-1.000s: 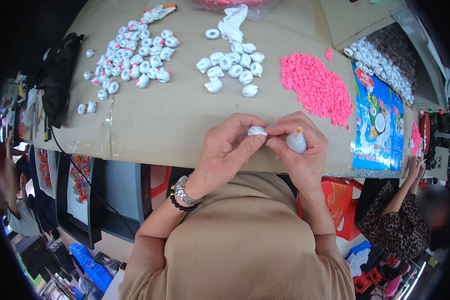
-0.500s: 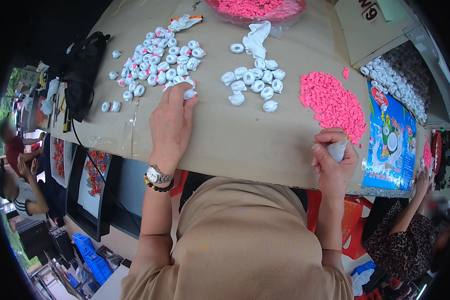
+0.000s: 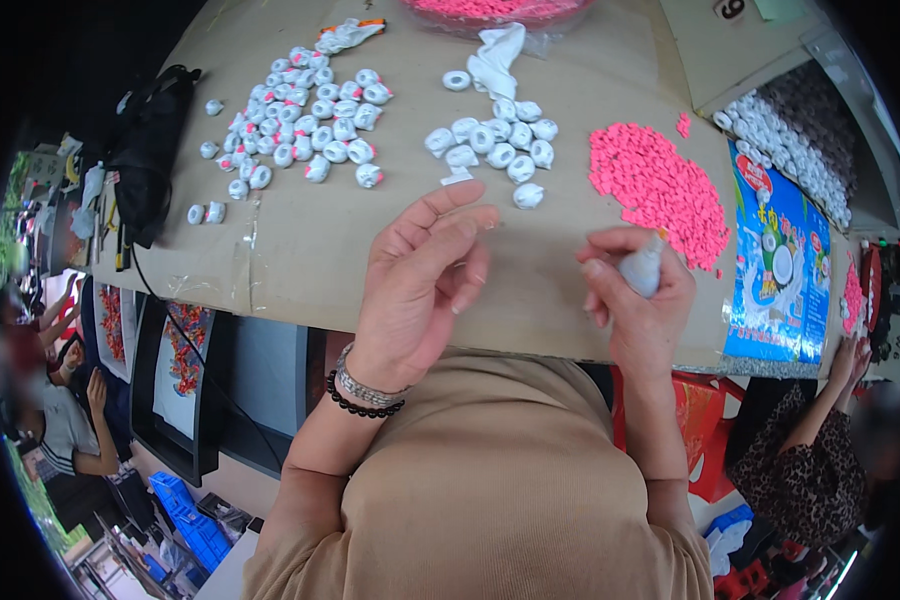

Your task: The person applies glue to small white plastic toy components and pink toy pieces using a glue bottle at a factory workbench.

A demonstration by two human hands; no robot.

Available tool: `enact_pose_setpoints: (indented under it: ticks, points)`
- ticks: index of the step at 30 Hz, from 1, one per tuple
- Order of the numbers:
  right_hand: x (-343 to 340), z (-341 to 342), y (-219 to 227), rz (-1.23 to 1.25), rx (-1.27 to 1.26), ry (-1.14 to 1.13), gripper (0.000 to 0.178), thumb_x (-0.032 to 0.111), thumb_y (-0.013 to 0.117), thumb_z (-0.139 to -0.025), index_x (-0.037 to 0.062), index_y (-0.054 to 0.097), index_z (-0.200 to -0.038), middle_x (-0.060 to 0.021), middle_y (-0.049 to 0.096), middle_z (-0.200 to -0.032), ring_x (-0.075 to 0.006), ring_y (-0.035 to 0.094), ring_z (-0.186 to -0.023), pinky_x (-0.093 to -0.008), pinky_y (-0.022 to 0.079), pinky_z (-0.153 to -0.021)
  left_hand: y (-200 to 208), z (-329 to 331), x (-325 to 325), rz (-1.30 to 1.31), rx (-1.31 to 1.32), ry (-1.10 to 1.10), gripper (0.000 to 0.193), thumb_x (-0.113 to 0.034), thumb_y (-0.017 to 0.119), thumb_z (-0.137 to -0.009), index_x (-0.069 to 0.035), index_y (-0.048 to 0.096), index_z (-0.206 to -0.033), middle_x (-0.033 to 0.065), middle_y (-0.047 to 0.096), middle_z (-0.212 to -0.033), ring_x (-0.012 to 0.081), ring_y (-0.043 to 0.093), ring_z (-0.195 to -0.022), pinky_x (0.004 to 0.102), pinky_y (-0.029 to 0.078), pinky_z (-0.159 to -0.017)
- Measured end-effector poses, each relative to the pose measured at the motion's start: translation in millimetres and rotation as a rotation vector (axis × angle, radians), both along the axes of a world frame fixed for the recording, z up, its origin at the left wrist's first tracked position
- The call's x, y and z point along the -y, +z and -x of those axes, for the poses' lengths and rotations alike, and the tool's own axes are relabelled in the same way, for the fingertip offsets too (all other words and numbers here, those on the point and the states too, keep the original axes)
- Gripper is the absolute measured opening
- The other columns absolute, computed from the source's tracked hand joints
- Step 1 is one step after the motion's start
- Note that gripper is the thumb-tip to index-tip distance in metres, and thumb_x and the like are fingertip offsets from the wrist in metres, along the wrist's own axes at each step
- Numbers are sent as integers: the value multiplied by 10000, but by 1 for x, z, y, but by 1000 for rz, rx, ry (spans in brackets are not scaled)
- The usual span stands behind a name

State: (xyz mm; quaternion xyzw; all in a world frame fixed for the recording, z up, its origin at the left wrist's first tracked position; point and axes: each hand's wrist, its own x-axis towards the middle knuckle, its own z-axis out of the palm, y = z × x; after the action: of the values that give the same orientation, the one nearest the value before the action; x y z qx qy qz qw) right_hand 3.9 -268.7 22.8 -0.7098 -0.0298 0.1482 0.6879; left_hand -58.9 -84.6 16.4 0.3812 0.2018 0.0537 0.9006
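Note:
My left hand (image 3: 415, 285) hovers over the near middle of the table, palm turned inward, fingers loosely curled and apart with nothing visible in them. Just beyond its fingertips lies a group of small white pieces with round openings (image 3: 500, 155). My right hand (image 3: 655, 315) is wrapped round a small whitish squeeze bottle (image 3: 641, 270) with an orange tip pointing up. Past that hand spreads a flat heap of small pink pieces (image 3: 660, 190). At the left, many similar white pieces (image 3: 310, 135) lie bunched together, several with pink bits attached.
A white cloth (image 3: 497, 60) and a bowl of pink pieces (image 3: 500, 15) lie at the back. A box of white pieces (image 3: 790, 140) stands right, beside a blue printed sheet (image 3: 780, 260). A black bag (image 3: 153, 150) lies left. Co-workers sit at both sides.
My left hand has let go of a white piece with pink at the left group and moved right, towards the middle group. My right hand with the squeeze bottle has shifted slightly left.

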Motion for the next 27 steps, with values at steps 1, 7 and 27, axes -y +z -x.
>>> enact_pose_setpoints:
  ticks: [1,7,27]
  points:
    - [-5,0,1,11,-2,-12,170,-32,672,-775,23,639,-933,9,596,-723,-40,521,-533,-182,386,-443,1,-1,6,11,-2,-12,320,-48,566,-893,39,531,-1200,76,657,-1014,63,511,-588,182,349,-441]
    - [-24,-1,2,-37,-33,89,224,5,687,-790,34,652,-1009,1,638,-773,-35,549,-576,-196,425,-473,-2,-5,18,85,19,-86,374,-63,539,-906,46,499,-1261,73,658,-1017,54,485,-542,184,325,-414]
    - [-7,-30,-23,359,1396,258,279,9,699,-601,10,617,-868,-60,626,-731,-202,607,-583,-293,487,-491,28,8,17,262,-73,-211,603,-24,447,-862,110,226,-1407,218,556,-1215,157,578,-571,238,438,-480]
